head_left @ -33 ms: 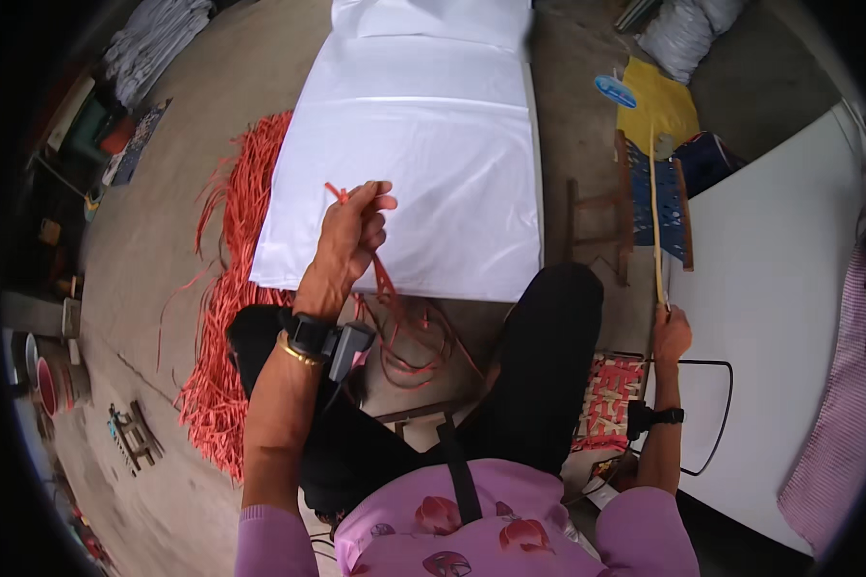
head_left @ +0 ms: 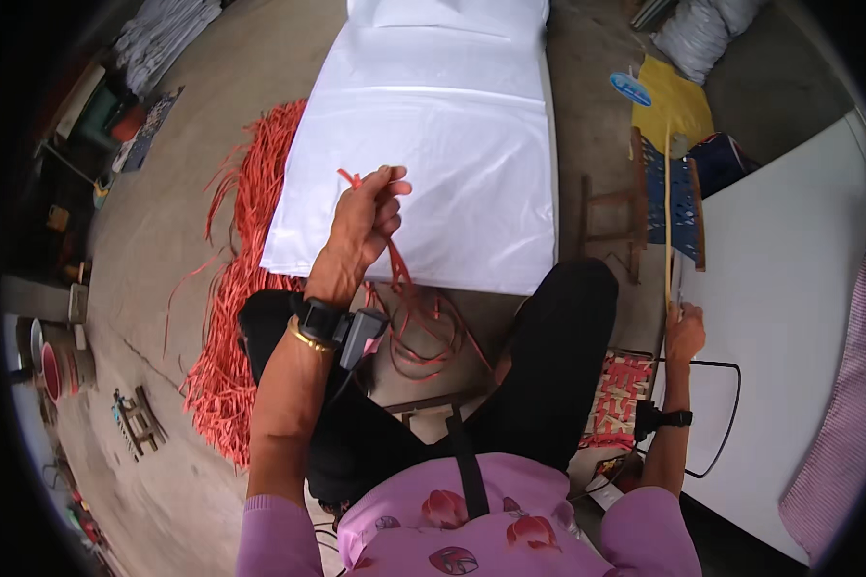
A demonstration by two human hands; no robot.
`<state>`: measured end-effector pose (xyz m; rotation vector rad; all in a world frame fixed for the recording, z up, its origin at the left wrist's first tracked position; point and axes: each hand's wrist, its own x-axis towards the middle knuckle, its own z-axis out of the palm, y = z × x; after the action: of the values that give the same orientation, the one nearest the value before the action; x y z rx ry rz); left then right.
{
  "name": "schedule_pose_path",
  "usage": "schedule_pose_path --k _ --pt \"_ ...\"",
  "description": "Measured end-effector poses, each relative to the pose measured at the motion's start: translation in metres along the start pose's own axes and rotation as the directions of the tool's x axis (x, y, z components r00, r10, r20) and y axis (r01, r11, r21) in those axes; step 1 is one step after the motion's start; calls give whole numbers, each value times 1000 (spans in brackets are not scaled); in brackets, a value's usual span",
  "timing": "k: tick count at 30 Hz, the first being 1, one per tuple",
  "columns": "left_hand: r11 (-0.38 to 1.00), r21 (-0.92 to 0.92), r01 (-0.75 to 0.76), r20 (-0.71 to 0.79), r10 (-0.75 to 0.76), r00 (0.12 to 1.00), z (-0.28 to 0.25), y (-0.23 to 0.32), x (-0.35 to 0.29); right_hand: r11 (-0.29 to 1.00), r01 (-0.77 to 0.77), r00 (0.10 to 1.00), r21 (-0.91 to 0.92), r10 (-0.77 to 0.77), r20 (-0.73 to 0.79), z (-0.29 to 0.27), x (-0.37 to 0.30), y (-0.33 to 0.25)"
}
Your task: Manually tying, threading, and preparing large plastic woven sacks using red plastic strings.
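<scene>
On the floor at far left, a basin (head_left: 52,371) showing a red inside; a little nearer the middle, a low wooden frame (head_left: 140,423). Next, along the left edge of white sheeting (head_left: 491,192), a heap of red strips (head_left: 241,327): long axis roughly front to back, bowed slightly, stray ends splaying out leftward.

Over the sheeting's near left part, left hand (head_left: 370,212): fingers pressed together, pinching thin red strands (head_left: 398,267). Short ends poking out at the hand's left side, pointing forward and left. Longer run leaving the lower side of the fist, heading back toward the body and slightly right, over the near edge of the sheeting, then slackening into loops between black-clad knees (head_left: 573,322).

Farther right, a red-and-cream woven piece (head_left: 621,396), just left of the right forearm. Right hand (head_left: 685,334): fingers drawn in at the near end of a thin pale stick (head_left: 668,236); cannot tell whether gripping. Stick long and straight, running directly forward across a blue woven seat (head_left: 681,207), far end reaching a yellow sheet (head_left: 681,101). Beyond, a broad white panel (head_left: 789,250), then pink checked cloth (head_left: 842,404) at far right.
</scene>
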<state>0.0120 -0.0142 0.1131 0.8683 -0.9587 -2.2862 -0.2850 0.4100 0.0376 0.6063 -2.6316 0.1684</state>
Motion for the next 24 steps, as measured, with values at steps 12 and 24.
schedule_pose_path --k 12,24 --pt "969 -226 102 119 -77 990 2 7 -8 193 -441 659 877 -593 462 -97 -41 -308" --pt "985 -161 -57 -49 50 998 -13 10 -15 244 -508 610 826 -575 545 -68 -71 -348"
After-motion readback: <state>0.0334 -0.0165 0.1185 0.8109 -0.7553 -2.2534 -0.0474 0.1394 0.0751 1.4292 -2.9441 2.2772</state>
